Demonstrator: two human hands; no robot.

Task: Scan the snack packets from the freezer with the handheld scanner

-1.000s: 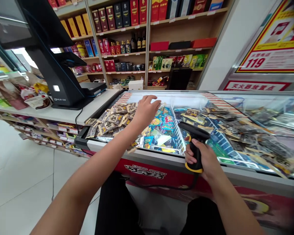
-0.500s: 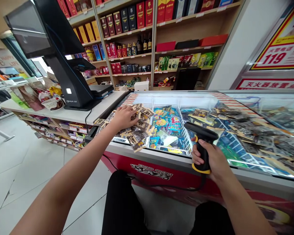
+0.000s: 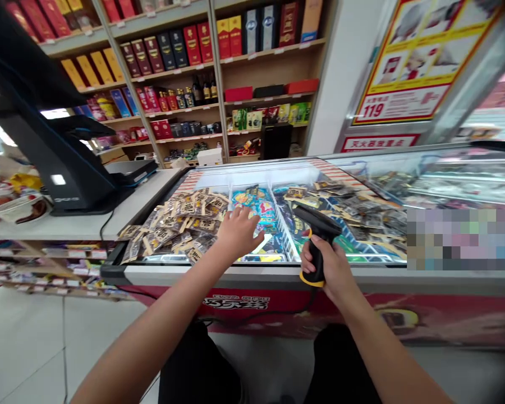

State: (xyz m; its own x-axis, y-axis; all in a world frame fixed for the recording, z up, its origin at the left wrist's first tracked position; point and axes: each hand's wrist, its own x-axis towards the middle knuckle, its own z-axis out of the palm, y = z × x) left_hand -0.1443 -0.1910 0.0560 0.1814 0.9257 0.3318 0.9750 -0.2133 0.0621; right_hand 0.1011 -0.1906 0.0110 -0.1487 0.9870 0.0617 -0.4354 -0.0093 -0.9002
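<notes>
A chest freezer (image 3: 256, 275) with a glass top stands in front of me. Several brown snack packets (image 3: 180, 221) lie heaped on its left part, and coloured ice-cream wrappers (image 3: 256, 205) show under the glass. My left hand (image 3: 238, 233) rests at the right edge of that heap, fingers spread and flat on the glass, holding nothing that I can see. My right hand (image 3: 330, 269) grips the handle of a black barcode scanner (image 3: 317, 224) with a yellow base, its head pointing left toward the packets. A black cable (image 3: 252, 317) hangs from the scanner along the freezer's red front.
A black point-of-sale terminal (image 3: 63, 163) stands on the white counter (image 3: 76, 224) to the left. Shelves of boxed goods and bottles (image 3: 185, 67) fill the back wall. More dark packets (image 3: 353, 205) lie on the freezer's right half. A red-and-yellow poster (image 3: 412, 62) hangs at right.
My left hand has slid from the middle of the packet heap to its right edge, closer to the scanner. The camera view has shifted; my right hand keeps its hold on the scanner.
</notes>
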